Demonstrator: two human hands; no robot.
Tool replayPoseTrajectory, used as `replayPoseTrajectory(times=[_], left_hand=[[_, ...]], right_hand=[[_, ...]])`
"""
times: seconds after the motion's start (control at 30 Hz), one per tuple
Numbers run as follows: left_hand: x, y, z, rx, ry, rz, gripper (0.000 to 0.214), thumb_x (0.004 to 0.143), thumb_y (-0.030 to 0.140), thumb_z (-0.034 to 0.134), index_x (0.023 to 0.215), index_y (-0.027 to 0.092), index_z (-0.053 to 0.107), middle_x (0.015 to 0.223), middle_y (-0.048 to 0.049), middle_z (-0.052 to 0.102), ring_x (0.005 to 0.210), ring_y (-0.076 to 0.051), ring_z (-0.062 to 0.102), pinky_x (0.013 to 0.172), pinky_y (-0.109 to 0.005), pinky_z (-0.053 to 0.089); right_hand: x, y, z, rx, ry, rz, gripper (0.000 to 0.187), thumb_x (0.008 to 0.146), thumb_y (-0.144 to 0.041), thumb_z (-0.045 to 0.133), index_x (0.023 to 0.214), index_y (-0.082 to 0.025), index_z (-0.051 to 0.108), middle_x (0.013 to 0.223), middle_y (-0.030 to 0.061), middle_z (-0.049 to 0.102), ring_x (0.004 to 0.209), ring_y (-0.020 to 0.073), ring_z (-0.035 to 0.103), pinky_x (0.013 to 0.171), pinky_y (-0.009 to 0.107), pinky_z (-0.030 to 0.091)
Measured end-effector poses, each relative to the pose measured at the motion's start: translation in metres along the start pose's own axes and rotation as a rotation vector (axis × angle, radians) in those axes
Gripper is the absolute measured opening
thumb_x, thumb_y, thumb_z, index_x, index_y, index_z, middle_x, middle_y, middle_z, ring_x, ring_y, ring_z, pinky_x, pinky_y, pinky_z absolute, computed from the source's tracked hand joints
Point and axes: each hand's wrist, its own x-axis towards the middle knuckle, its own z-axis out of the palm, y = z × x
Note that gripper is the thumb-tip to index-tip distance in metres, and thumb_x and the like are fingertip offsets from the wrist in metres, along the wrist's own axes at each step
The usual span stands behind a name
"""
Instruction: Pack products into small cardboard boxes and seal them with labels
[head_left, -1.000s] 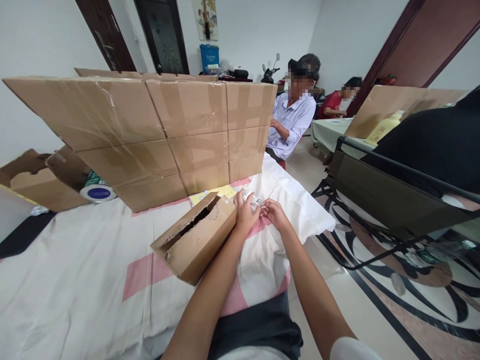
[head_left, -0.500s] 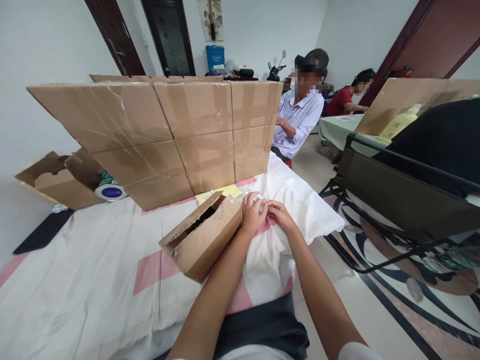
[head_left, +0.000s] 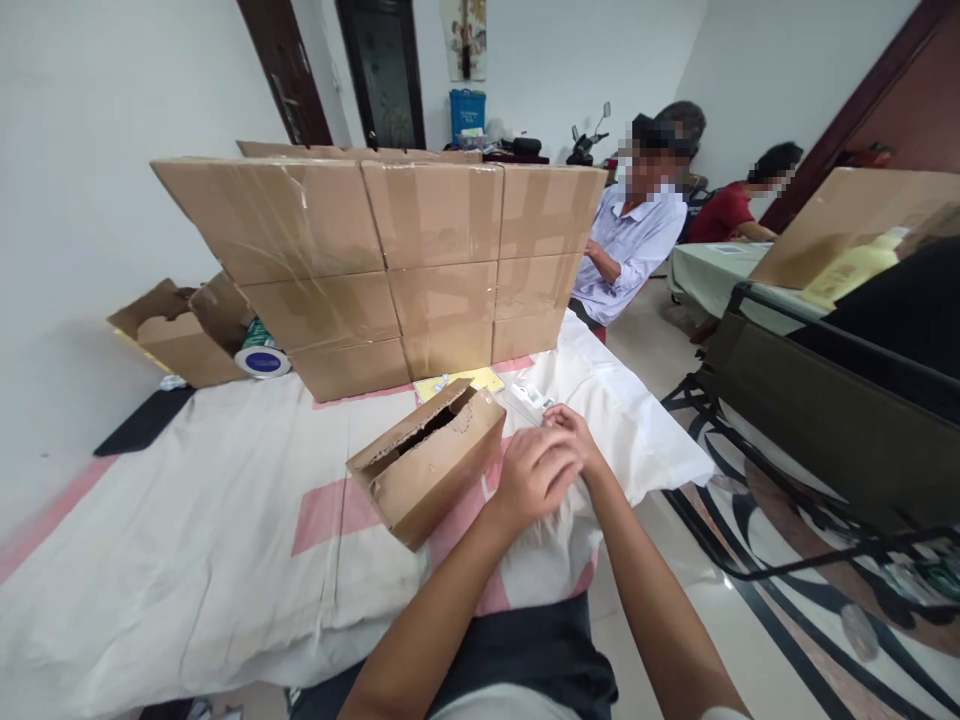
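Grip unclear: left hand [head_left: 536, 472] against right hand [head_left: 576, 432], beside carton [head_left: 435, 470].

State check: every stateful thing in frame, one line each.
small carton: open, lying tilted
stacked cartons: taped shut, three rows high
far-left carton: flaps open
left hand: fingers curled, pressed against the right hand; any contents hidden
right hand: fingers curled, partly covered by the left; any contents hidden

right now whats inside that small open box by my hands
Only a dark gap shows through the top opening of the small open box. Its walls and flap cover the rest, so any contents cannot be seen.
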Motion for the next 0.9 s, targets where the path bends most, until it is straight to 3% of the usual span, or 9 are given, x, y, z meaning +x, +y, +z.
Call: replayPoseTrajectory(times=[0.07, 0.17, 0.3, 0.37, 0.47, 0.53, 0.63, 0.73, 0.9], left_hand=[[-0.005, 0.013, -0.041, -0.02, 0.012, 0.051, 0.02, 0.101, 0.031, 0.051, 0.103, 0.024, 0.069, 0.112, -0.0075, 0.075, 0.103, -0.022, 0.069, 0.09, -0.04, 0.053], [-0.012, 0.012, -0.099, 0.028, 0.004, -0.034, 0.021, 0.099, 0.031, 0.053, 0.111, 0.024, 0.068, 0.111, -0.0085, 0.074, 0.1, -0.023, 0.069, 0.089, -0.041, 0.055], [-0.019, -0.01, -0.152, 0.026, 0.236, -0.261, 0.019, 0.1, 0.021, 0.05, 0.104, 0.022, 0.069, 0.098, -0.0065, 0.073, 0.097, -0.021, 0.07, 0.083, -0.036, 0.058], [-0.024, -0.019, -0.173, 0.0, 0.367, -0.417, 0.018, 0.101, 0.024, 0.052, 0.103, 0.021, 0.069, 0.095, -0.0055, 0.072, 0.09, -0.019, 0.07, 0.076, -0.032, 0.059], [-0.034, -0.027, -0.204, -0.034, 0.5, -0.626, 0.017, 0.1, 0.03, 0.059, 0.099, 0.02, 0.071, 0.092, -0.0039, 0.073, 0.079, -0.015, 0.068, 0.073, -0.027, 0.058], [-0.042, -0.029, -0.222, -0.003, 0.561, -0.71, 0.018, 0.098, 0.034, 0.063, 0.095, 0.019, 0.073, 0.092, -0.004, 0.073, 0.081, -0.015, 0.068, 0.078, -0.026, 0.057], [-0.056, -0.033, -0.242, 0.025, 0.665, -0.789, 0.02, 0.096, 0.037, 0.066, 0.092, 0.02, 0.074, 0.093, -0.0042, 0.073, 0.083, -0.015, 0.068, 0.08, -0.026, 0.056], [-0.067, -0.037, -0.25, -0.02, 0.728, -0.863, 0.021, 0.093, 0.04, 0.068, 0.09, 0.02, 0.074, 0.092, -0.0045, 0.072, 0.082, -0.016, 0.067, 0.073, -0.026, 0.056], [-0.078, -0.045, -0.262, -0.144, 0.79, -1.004, 0.028, 0.082, 0.045, 0.079, 0.094, 0.021, 0.071, 0.094, -0.0046, 0.069, 0.077, -0.016, 0.066, 0.058, -0.024, 0.053]], right_hand=[[-0.002, -0.001, 0.013, -0.08, -0.023, -0.2, 0.034, 0.076, -0.04, 0.082, 0.099, -0.025, 0.063, 0.084, 0.0026, 0.063, 0.083, 0.0216, 0.059, 0.078, 0.032, 0.052], [-0.001, -0.014, 0.045, -0.242, -0.119, -0.544, 0.041, 0.089, -0.046, 0.071, 0.123, -0.026, 0.063, 0.123, 0.0121, 0.065, 0.115, 0.0297, 0.06, 0.097, 0.041, 0.052], [0.005, -0.061, 0.107, -0.609, -0.343, -0.847, 0.047, 0.099, -0.036, 0.06, 0.145, -0.031, 0.056, 0.155, 0.01, 0.052, 0.146, 0.0318, 0.044, 0.121, 0.052, 0.035], [0.007, -0.088, 0.136, -0.886, -0.562, -0.844, 0.052, 0.099, -0.034, 0.06, 0.15, -0.03, 0.054, 0.158, 0.0081, 0.051, 0.149, 0.033, 0.043, 0.124, 0.056, 0.032], [0.011, -0.116, 0.165, -1.195, -0.8, -0.733, 0.053, 0.102, -0.029, 0.049, 0.155, -0.027, 0.049, 0.158, 0.0083, 0.052, 0.143, 0.0332, 0.051, 0.117, 0.054, 0.043], [0.013, -0.125, 0.175, -1.299, -0.868, -0.68, 0.053, 0.105, -0.03, 0.043, 0.158, -0.025, 0.046, 0.16, 0.009, 0.048, 0.142, 0.0334, 0.053, 0.113, 0.053, 0.048], [0.01, -0.131, 0.185, -1.328, -0.946, -0.68, 0.056, 0.106, -0.046, 0.044, 0.16, -0.03, 0.043, 0.165, 0.0082, 0.041, 0.148, 0.0362, 0.045, 0.116, 0.056, 0.044], [0.001, -0.131, 0.199, -1.349, -1.023, -0.686, 0.066, 0.101, -0.061, 0.051, 0.16, -0.034, 0.04, 0.171, 0.0072, 0.028, 0.154, 0.0416, 0.033, 0.119, 0.063, 0.037], [-0.002, -0.113, 0.221, -1.387, -1.104, -0.713, 0.065, 0.103, -0.06, 0.046, 0.162, -0.032, 0.038, 0.172, 0.0085, 0.021, 0.158, 0.0412, 0.023, 0.122, 0.066, 0.028]])
